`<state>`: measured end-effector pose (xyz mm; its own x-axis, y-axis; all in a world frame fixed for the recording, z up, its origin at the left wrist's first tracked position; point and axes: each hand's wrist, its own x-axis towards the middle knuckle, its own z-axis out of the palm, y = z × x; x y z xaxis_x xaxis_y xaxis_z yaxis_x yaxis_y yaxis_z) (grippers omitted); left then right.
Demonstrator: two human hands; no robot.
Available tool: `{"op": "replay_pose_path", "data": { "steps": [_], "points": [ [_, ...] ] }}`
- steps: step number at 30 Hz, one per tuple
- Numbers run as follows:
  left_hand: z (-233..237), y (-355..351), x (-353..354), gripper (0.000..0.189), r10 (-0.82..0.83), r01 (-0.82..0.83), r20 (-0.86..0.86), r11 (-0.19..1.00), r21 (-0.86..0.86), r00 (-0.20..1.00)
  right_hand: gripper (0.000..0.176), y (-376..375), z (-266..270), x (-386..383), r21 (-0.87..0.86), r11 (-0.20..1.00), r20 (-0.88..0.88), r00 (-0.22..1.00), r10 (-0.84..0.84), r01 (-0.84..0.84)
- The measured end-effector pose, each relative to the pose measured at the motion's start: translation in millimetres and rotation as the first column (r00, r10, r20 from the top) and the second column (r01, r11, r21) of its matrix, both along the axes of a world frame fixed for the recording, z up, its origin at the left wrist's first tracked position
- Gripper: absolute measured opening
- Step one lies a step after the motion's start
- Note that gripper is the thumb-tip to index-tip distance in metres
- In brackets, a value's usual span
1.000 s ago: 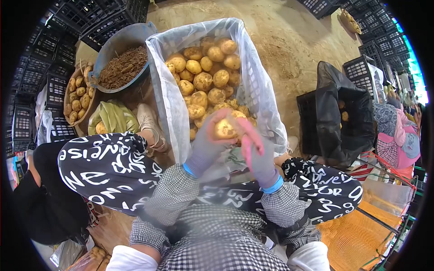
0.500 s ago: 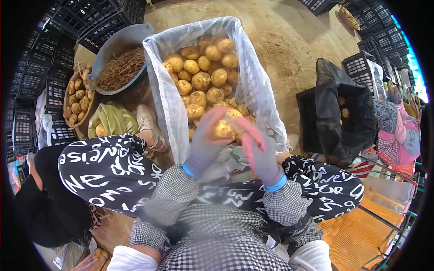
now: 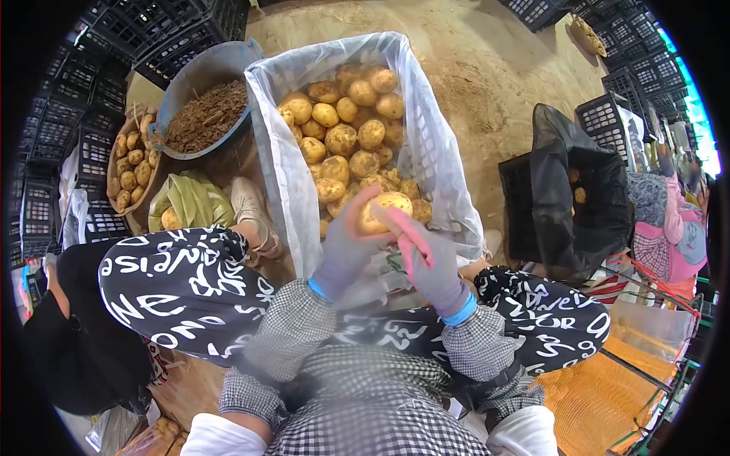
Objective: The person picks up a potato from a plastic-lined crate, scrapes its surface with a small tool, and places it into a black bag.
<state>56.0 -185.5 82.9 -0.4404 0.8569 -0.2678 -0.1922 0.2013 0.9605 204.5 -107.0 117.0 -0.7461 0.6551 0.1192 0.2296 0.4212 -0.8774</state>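
Observation:
A large yellow potato is cupped in my left hand, its thumb and fingers curved around the near side. My right hand lies against the potato's lower right with fingers stretched out. Both hands wear grey gloves with pink fingers. Just beyond them stands a crate with a white liner, heaped with potatoes. The held potato is over the near end of this heap, and my gloves cover part of it.
To the left are a blue-grey tub of brown debris, a basket of potatoes and a green sack. A black-lined crate with a few potatoes stands to the right. Stacked black crates rise at upper left.
My right fingers have shifted slightly left and down across the potato. The left hand still holds it, turned a little so more of its pale face shows.

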Motion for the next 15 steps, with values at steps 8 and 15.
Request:
{"op": "replay_pose_path", "data": {
  "steps": [8, 15],
  "points": [
    [4.8, 2.1, 2.1, 0.076, 0.019, -0.031, 0.211, 0.998, 0.055, 0.977, 0.04, 19.8, -7.9, 7.0, -0.31, 0.917, 0.02, 0.967, -0.256, 0.249],
    [-1.5, -1.2, 1.1, 0.075, 0.004, -0.018, 0.201, 0.998, 0.065, 0.98, 0.037, 7.5, -3.9, 1.7, -0.31, 0.945, -0.033, 0.992, -0.119, 0.103]
  ]
}}
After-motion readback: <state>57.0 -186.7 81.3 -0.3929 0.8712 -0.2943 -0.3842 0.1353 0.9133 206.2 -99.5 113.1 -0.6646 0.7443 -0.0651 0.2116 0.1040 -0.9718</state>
